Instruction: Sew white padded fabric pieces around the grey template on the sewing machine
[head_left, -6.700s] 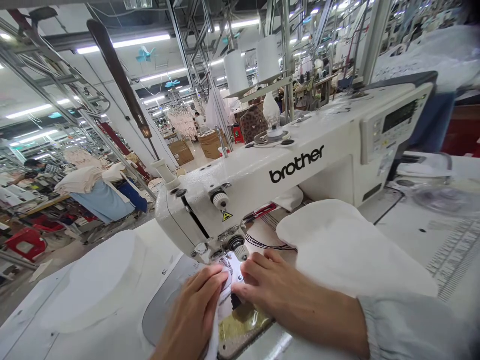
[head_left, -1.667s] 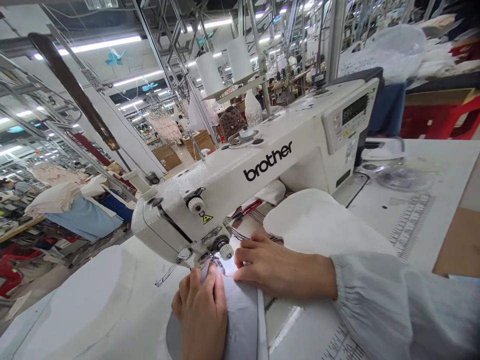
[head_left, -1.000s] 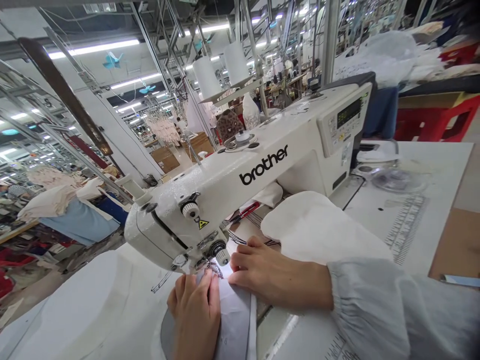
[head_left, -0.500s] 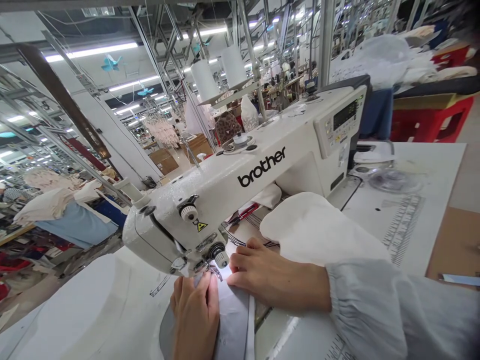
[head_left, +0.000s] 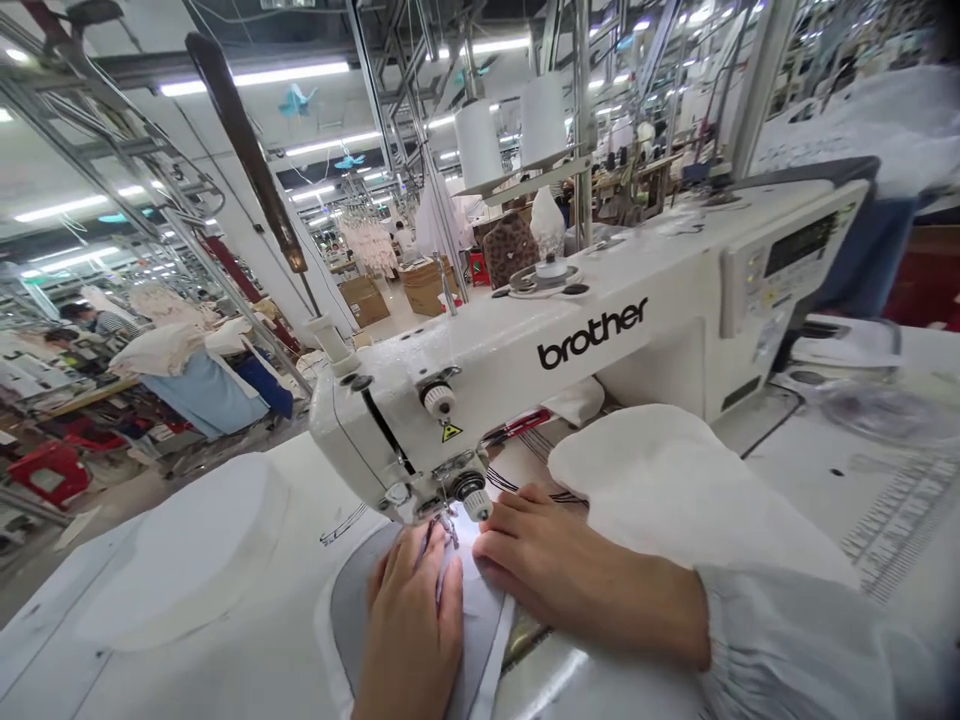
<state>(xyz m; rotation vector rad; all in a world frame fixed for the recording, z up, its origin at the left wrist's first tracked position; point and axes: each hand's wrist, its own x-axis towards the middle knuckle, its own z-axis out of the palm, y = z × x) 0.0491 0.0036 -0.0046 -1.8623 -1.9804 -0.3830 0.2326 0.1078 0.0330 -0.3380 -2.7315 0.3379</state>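
Observation:
A white piece of fabric with a grey inner area lies under the presser foot of a white Brother sewing machine. My left hand rests flat on this fabric, just in front of the foot, its fingers stretched and thumb apart. From the right, my right hand reaches in beside the needle area, with bent fingers pressed together on the fabric's edge; its fingertips are partly hidden. The machine's lamp lights the cloth between both hands.
A stack of white cut pieces lies left of the machine head. Behind my right hand is a white padded-looking piece, with red-handled thread snips under the machine arm. Thread cones stand behind; a ruler scale marks the table at right.
The view has swung left, so the machine appears farther right. My left fingers have flattened and spread on the fabric, showing more grey area. My right hand stays beside the foot.

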